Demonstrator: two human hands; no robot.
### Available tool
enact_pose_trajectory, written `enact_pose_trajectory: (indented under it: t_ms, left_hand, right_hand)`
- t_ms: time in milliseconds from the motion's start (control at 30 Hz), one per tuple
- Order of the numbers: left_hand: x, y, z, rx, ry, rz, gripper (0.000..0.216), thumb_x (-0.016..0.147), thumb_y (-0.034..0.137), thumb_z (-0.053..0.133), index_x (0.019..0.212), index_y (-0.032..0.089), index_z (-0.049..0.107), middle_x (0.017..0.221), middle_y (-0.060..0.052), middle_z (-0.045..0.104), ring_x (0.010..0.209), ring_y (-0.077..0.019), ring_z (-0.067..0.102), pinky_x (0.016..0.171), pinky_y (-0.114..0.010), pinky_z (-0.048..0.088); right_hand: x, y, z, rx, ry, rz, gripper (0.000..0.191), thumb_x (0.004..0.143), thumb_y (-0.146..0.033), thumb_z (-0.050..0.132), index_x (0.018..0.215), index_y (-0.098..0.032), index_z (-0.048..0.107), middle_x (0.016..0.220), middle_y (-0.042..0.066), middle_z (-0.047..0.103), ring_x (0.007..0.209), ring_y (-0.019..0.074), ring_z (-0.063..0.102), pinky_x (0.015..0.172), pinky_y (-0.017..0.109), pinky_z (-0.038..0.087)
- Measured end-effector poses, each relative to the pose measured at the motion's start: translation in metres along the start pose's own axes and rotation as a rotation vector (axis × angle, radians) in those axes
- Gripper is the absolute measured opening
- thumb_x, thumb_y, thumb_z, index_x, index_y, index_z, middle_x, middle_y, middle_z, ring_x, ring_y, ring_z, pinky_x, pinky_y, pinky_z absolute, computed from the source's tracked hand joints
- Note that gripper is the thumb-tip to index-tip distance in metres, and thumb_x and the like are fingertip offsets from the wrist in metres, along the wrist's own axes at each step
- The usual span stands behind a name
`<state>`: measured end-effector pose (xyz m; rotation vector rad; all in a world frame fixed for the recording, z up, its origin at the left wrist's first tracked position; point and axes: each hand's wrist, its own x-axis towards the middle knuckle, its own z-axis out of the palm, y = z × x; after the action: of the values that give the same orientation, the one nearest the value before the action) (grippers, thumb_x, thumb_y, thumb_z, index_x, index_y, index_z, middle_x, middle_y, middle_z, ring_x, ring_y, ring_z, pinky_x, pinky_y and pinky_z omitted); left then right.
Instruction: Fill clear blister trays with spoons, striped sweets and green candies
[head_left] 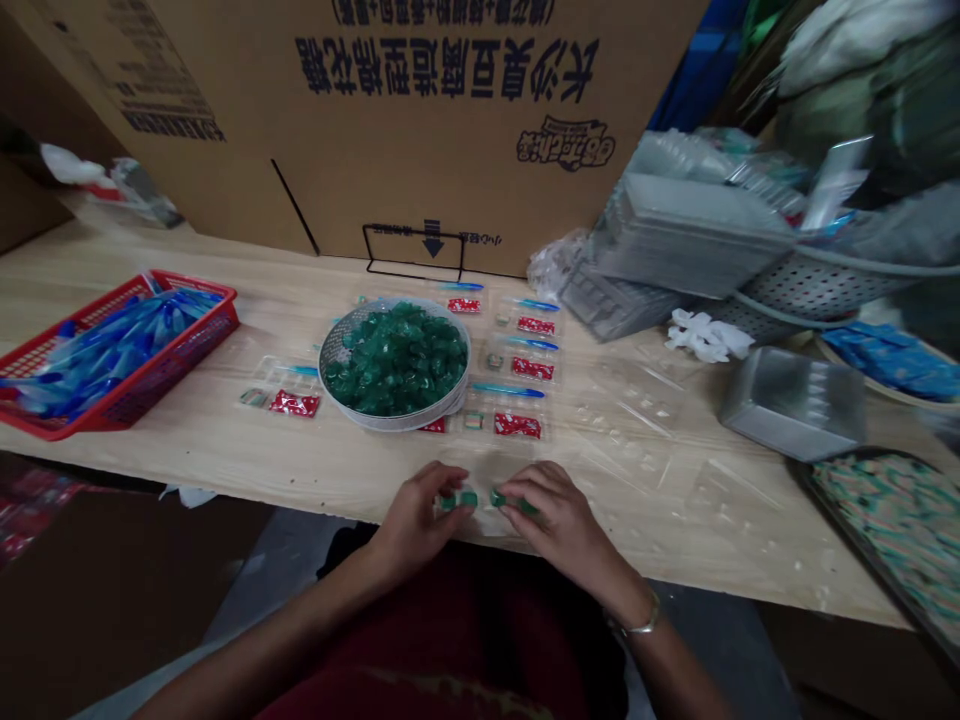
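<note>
Upside down on the far brown cardboard box (pixel 442 160) I read 长沙臭豆腐造型棉花糖; the cartoon logo (pixel 566 145) on its right defeats me. Near the pale wooden bench's (pixel 225 455) front edge, the fingers of my left hand (pixel 411 515) pinch small glossy green pieces (pixel 469 498), partly hidden; my right hand (pixel 564 515) pinches more. The dark tray (pixel 814 495), near right, is cut off.

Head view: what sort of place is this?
Probably a hand-packing workstation: a round basket heaped with green pieces, a red basket of blue pen-shaped items, and clear trays holding red packets, all on a table.
</note>
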<state>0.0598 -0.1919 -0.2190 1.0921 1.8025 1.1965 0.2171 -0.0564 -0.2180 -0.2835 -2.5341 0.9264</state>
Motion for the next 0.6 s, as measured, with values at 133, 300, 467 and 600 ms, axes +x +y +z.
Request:
enact_pose_trajectory:
  t_ms: [133, 300, 467, 600]
  left_hand:
    - [0.000, -0.020, -0.004, 0.329, -0.019, 0.134, 0.037, 0.068, 0.004, 0.058, 0.102, 0.019, 0.059, 0.094, -0.005, 0.062, 0.090, -0.0200, 0.056, 0.081, -0.035, 0.047]
    - [0.005, -0.027, -0.009, 0.440, -0.121, 0.218, 0.026, 0.074, 0.006, 0.056, 0.095, 0.020, 0.059, 0.091, -0.004, 0.062, 0.090, -0.0194, 0.054, 0.081, -0.033, 0.045]
    - [0.007, -0.028, -0.012, 0.470, -0.160, 0.263, 0.020, 0.076, 0.006, 0.056, 0.092, 0.019, 0.061, 0.090, -0.005, 0.062, 0.088, -0.0199, 0.053, 0.079, -0.033, 0.044]
    - [0.004, -0.021, -0.016, 0.452, -0.165, 0.267, 0.023, 0.074, 0.008, 0.059, 0.094, 0.019, 0.062, 0.091, -0.005, 0.063, 0.088, -0.0195, 0.056, 0.078, -0.031, 0.046]
  right_hand:
    - [0.005, 0.000, -0.004, -0.159, -0.200, 0.013, 0.008, 0.087, -0.018, 0.059, 0.092, -0.019, 0.065, 0.082, 0.004, 0.062, 0.080, 0.0195, 0.053, 0.078, 0.035, 0.040]
    - [0.010, -0.003, 0.004, -0.222, -0.243, 0.026, 0.008, 0.086, -0.016, 0.060, 0.090, -0.019, 0.066, 0.081, 0.004, 0.061, 0.079, 0.0197, 0.052, 0.078, 0.035, 0.039]
    - [0.015, -0.002, 0.004, -0.232, -0.257, 0.019, 0.010, 0.082, -0.015, 0.063, 0.089, -0.020, 0.067, 0.081, 0.005, 0.060, 0.079, 0.0217, 0.053, 0.076, 0.038, 0.041]
    - [0.012, 0.000, 0.005, -0.187, -0.213, 0.032, 0.014, 0.082, -0.014, 0.062, 0.092, -0.023, 0.068, 0.082, 0.005, 0.060, 0.081, 0.0223, 0.053, 0.076, 0.039, 0.042]
